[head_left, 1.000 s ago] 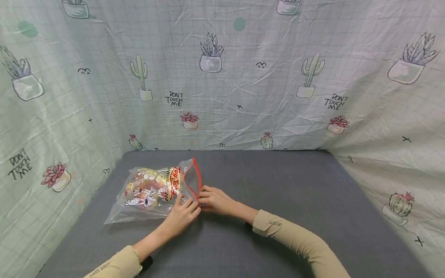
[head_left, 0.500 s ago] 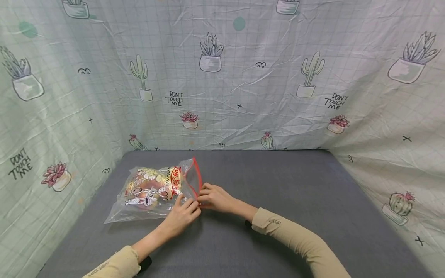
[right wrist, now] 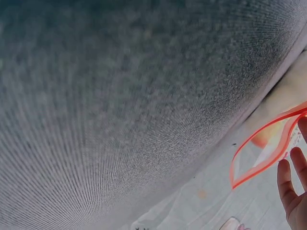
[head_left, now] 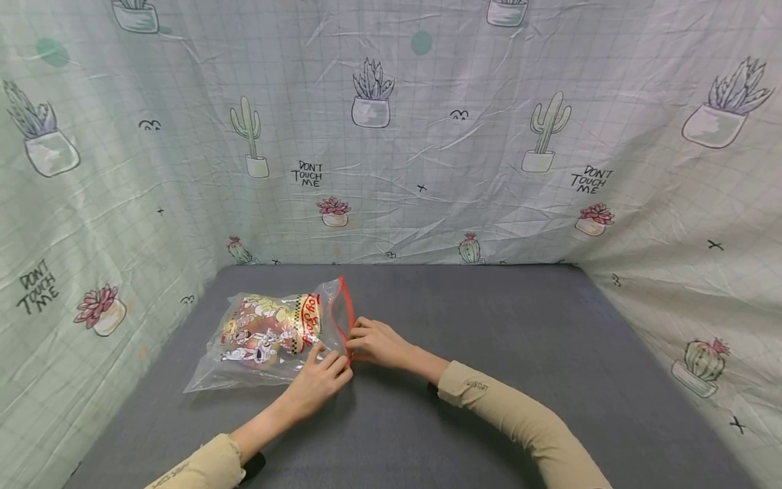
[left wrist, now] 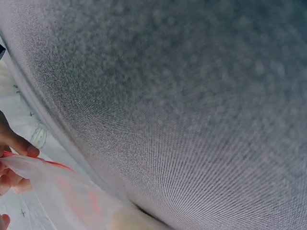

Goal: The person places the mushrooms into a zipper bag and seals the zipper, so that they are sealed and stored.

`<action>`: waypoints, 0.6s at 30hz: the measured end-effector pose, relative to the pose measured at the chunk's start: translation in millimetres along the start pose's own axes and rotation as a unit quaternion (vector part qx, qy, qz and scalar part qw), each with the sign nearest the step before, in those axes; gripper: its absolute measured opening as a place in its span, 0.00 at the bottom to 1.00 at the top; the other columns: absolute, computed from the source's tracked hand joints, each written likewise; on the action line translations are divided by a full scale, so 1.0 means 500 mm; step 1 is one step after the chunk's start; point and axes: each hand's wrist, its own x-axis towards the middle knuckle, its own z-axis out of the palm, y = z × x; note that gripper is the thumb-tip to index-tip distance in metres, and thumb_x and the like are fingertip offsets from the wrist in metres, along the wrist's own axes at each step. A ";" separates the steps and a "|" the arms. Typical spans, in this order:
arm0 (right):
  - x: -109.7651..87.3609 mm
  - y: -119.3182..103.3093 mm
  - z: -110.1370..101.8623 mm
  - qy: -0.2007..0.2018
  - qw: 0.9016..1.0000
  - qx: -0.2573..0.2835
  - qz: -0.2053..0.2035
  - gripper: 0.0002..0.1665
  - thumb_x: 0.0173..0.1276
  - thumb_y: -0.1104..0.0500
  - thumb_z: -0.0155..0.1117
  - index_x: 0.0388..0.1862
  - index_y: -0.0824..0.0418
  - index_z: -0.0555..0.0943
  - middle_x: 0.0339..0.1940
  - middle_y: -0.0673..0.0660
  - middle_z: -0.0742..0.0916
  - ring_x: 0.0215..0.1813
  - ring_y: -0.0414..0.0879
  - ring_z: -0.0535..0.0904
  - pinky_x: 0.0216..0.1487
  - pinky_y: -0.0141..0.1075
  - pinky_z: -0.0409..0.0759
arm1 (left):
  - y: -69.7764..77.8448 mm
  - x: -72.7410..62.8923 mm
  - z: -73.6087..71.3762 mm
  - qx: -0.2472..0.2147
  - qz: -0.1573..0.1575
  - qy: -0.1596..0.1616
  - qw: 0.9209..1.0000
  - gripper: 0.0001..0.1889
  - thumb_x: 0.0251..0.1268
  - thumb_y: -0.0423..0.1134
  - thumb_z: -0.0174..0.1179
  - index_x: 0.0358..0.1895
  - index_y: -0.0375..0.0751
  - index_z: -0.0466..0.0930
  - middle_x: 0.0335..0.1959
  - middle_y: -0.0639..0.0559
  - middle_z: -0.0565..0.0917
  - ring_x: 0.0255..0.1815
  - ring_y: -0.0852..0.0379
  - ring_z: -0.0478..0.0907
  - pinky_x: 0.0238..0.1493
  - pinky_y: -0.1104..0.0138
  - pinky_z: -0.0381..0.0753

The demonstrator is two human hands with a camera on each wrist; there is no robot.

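A clear plastic zip bag [head_left: 269, 333] with printed cartoon figures and red lettering lies on its side, its red-edged mouth to the right. Something yellowish and reddish shows dimly through its plastic. At the bag's near mouth corner, my left hand [head_left: 318, 384] holds the edge with bent fingers. My right hand [head_left: 381, 345] pinches the red zip strip [head_left: 347, 302] just beside it, fingertips close to the left hand's. Farther back the mouth gapes, as the right wrist view shows along the red strip [right wrist: 256, 170]. In the left wrist view, thumb and fingers grip the red edge [left wrist: 55, 164].
Under the bag is a grey cloth-covered table [head_left: 489, 339]. A pale curtain [head_left: 415, 136] printed with potted cacti encloses its back and both sides. Beige sleeves [head_left: 510, 414] cover both forearms.
My right hand has shifted slightly up along the zip strip. The mouth's two red edges have drawn closer together near the fingers. My left hand has hardly moved.
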 end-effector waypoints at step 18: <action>0.023 0.022 0.009 0.012 1.000 -0.003 0.003 0.05 0.55 0.49 0.64 0.31 0.45 0.81 0.33 0.41 0.82 0.40 0.37 0.71 0.39 0.27 0.71 | -0.006 -0.013 0.010 -0.026 -0.042 0.013 0.999 0.09 0.59 0.41 0.45 0.34 0.45 0.75 0.34 0.49 0.77 0.37 0.51 0.73 0.42 0.53 0.69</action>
